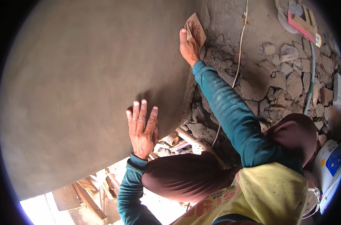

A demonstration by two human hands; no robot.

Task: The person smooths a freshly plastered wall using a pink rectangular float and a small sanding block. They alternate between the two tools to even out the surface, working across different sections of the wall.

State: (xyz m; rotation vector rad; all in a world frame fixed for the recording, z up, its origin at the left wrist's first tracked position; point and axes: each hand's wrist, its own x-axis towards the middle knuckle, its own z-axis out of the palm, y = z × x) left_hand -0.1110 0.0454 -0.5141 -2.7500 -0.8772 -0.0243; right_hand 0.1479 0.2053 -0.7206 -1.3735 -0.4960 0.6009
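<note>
A broad grey plastered wall [88, 82] fills the left half of the view. At its far right edge, my right hand [190, 47] is closed on a creased piece of brown paper [201, 33], held at the wall's corner. Part of the sheet is hidden behind the fingers. Lower down, my left hand [141, 129] has its fingers stretched out over the plaster near the wall's lower edge. It holds nothing, and a shadow falls beside its fingertips.
Broken stones and rubble [256, 80] cover the ground at right. A pale cable [239, 56] and a green hose [312, 75] run across it. Tools with a red piece [299, 27] lie at far right. A white bucket [326, 159] stands lower right; wood scraps [89, 198] lie lower left.
</note>
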